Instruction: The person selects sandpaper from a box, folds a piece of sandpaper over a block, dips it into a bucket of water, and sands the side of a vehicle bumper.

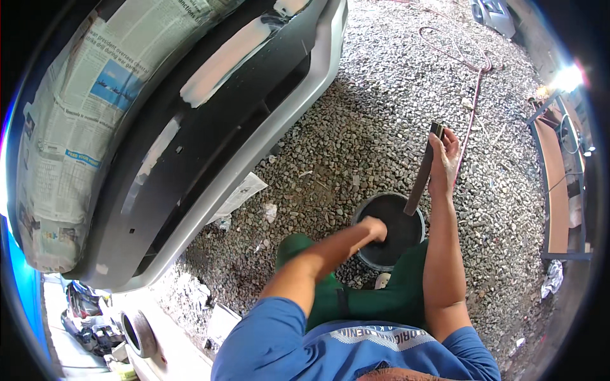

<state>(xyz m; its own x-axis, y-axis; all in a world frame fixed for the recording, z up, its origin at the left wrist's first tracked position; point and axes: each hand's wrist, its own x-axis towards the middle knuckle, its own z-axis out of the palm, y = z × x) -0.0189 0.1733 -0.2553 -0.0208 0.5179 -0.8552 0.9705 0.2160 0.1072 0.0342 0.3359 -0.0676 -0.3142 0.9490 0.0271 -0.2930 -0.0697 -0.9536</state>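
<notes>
My right hand [443,162] is raised over the gravel, its fingers wrapped round a long, narrow dark sanding block [419,181]. The block slants down, its lower end above the rim of a round bucket [381,196]. My left hand [375,228] reaches into that bucket between my knees; it looks closed, and what it may hold is hidden. Dark contents fill the bucket. To the left stands a car bumper [254,136], dark with a silver lower edge. Pale filler patches [222,63] mark its surface, and newspaper [95,95] covers the panel beside it.
Grey gravel [356,140] spreads around me. A pinkish hose [473,108] runs across it on the right. Beyond stands a metal-framed rack with a brown board [551,184]. A tire [138,333] and assorted clutter [89,317] lie at lower left. Paper scraps [241,197] lie beneath the bumper.
</notes>
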